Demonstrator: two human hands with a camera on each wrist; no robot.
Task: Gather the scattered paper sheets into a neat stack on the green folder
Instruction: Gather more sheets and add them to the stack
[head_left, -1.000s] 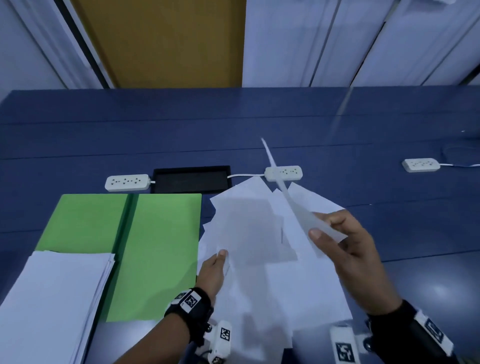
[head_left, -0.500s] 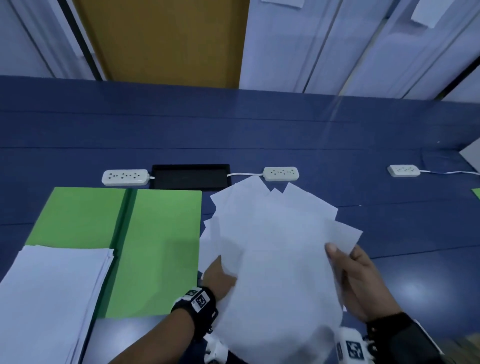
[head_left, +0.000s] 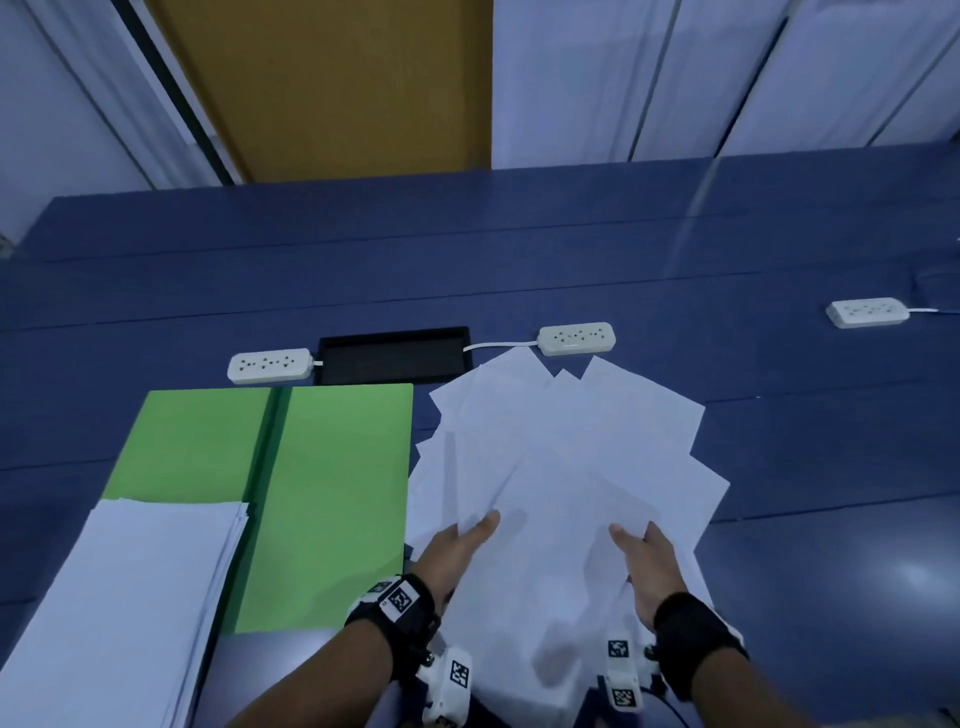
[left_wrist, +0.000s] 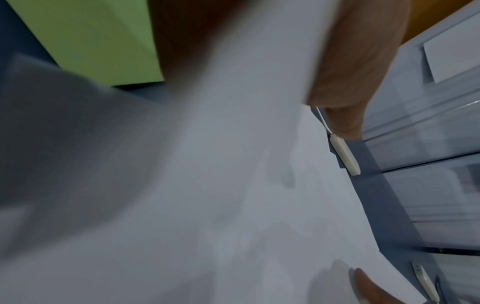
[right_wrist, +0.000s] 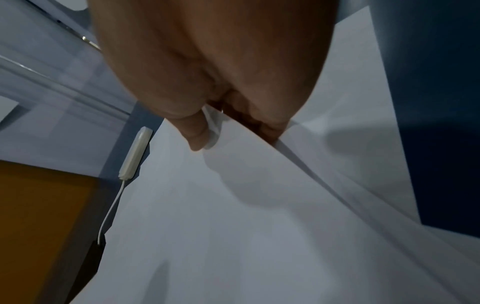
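Note:
An open green folder (head_left: 332, 493) lies at the left, and a neat stack of white sheets (head_left: 130, 597) covers its near left part. Right of it, loose white sheets (head_left: 571, 426) lie fanned over one another on the blue table. My left hand (head_left: 462, 545) and right hand (head_left: 647, 556) hold the top sheet (head_left: 550, 582) by its left and right edges. Each thumb lies on top of it. In the right wrist view the thumb (right_wrist: 194, 131) presses the sheet (right_wrist: 233, 226) against fingers beneath it. The left wrist view is blurred and shows my thumb (left_wrist: 350, 82) on the paper (left_wrist: 233, 164).
A black tray (head_left: 392, 354) sits behind the folder, between two white power strips (head_left: 270, 365) (head_left: 576, 339). A third strip (head_left: 867, 312) lies far right. Bare blue table (head_left: 831, 519) extends to the right and behind. Walls and a brown door stand beyond.
The sheet my right hand held up on edge has come down flat over the pile. My left hand left the pile and now holds that sheet's left edge.

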